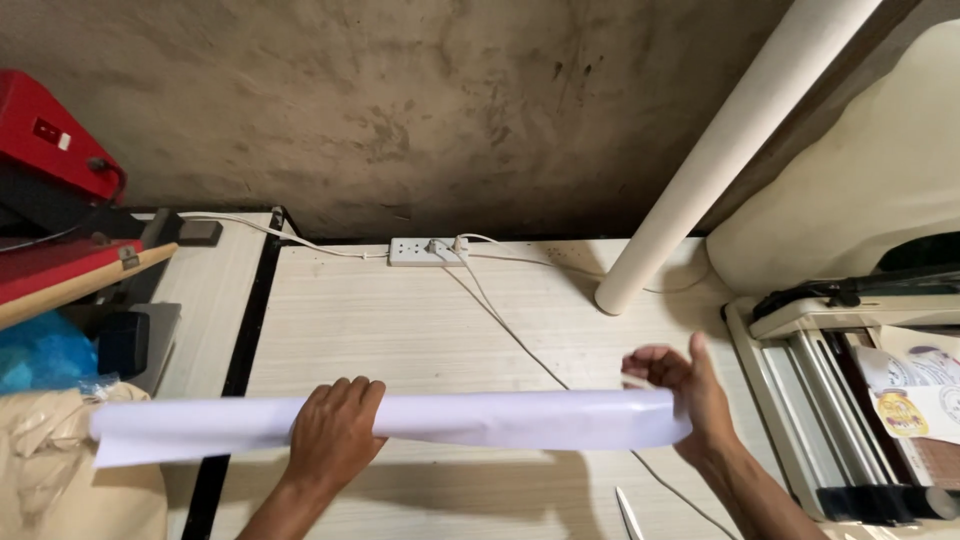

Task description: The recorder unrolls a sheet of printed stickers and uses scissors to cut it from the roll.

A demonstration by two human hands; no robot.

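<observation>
On the pale wood-grain bench (400, 330), approx centre, a long roll of white sheet (480, 420) lies crosswise, its left end overhanging the black gap (240, 340) between this bench and the next.

L hand (335, 435): lies over the roll left of centre, fingers together and curled down over the top, pressing it to the bench. R hand (690, 390): at the roll's right end, fingers cupped round the end; thumb side is hidden, so grip looks closed on the roll but can't confirm fully.

Condition of roll: fairly tight at the right end; left end looser and flattened, with an edge splaying out.

Surroundings: white power strip (425, 250) at the back edge w/ white cable (520, 345) running fwd under the roll. Tall cream tube (720, 150) stands leaning at rear right. Cutter/plotter-type machine (850, 400) at right w/ printed stickers (910, 390) on it. Red press (50, 180) at far left, blue bag (40, 355) below it. Thin white sliver (628, 515) near front edge, unidentified.

Assessment, rolling done well: keep both hands' pressure even so the ends stay flush; left end needs tightening to match the right, else telescoping is likely. Keep the roll clear of the cable; snag risk. Avoid creasing the overhang at the gap.
</observation>
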